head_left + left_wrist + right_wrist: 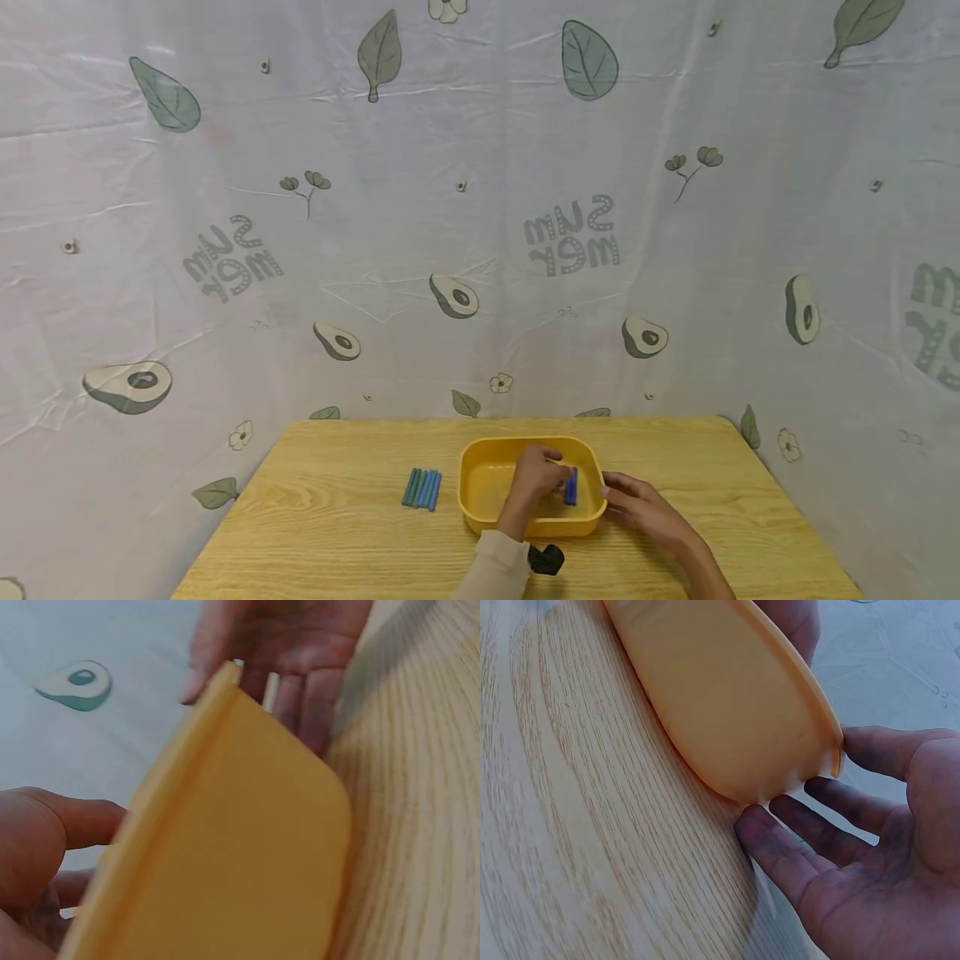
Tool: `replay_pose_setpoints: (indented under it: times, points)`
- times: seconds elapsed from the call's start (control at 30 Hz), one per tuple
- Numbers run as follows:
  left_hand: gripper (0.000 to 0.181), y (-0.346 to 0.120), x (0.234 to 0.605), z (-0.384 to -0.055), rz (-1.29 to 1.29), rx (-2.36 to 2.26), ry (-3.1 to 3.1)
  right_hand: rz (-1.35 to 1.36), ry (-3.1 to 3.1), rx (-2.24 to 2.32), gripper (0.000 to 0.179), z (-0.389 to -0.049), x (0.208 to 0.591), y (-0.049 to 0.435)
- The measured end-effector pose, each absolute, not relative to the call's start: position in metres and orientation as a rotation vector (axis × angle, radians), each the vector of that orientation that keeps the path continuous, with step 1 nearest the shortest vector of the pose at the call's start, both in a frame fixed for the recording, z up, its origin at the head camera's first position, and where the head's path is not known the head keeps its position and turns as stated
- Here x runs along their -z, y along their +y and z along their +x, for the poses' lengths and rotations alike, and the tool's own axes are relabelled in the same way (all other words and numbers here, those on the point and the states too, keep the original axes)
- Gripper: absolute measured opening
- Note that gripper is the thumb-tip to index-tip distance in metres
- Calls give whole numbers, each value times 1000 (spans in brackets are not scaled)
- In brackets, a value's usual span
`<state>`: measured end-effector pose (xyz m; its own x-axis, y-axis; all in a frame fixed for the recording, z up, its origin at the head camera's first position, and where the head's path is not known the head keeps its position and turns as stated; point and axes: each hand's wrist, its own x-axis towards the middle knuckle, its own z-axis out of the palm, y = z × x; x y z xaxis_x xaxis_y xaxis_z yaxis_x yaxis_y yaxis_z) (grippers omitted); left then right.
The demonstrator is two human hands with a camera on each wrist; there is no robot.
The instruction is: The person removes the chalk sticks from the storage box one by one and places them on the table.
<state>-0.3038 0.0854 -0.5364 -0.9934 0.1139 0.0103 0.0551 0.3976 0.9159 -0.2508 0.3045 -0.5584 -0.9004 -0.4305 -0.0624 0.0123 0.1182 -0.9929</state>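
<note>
A yellow tray [480,518] with raised walls stands on the wooden table. My left hand [538,473] reaches inside it, fingers bent down beside several short blue and purple sticks [572,487] lying on the tray's right side. In the left wrist view the tray wall hides part of this left hand [41,862]; I cannot tell whether its fingertips pinch a stick. At the tray's right end is my right hand [637,504]. The right wrist view shows its thumb [881,750] at the rim and its fingers [832,825] against the outside of the wall.
Left of the tray, several green and blue sticks [422,488] lie side by side on the table [337,533]. A pale printed curtain [405,242] hangs behind the table and along its sides. A black wrist device [546,559] shows by the left sleeve [497,567].
</note>
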Motion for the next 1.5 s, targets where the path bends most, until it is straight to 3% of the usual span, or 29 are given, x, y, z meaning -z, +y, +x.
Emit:
replay_pose_setpoints:
  times: [0.8, 1.17, 1.5]
  points:
    - [24, 101, 547, -306, 80, -1319, 2884, -374, 2054, 1858, 69, -252, 559, 302]
    - [21, 101, 565, -325, 52, -1231, 2905, -419, 2075, 1844, 68, -252, 558, 302]
    - [21, 83, 537, -304, 112, -1370, 2835, -405, 2068, 1849, 72, -251, 557, 303]
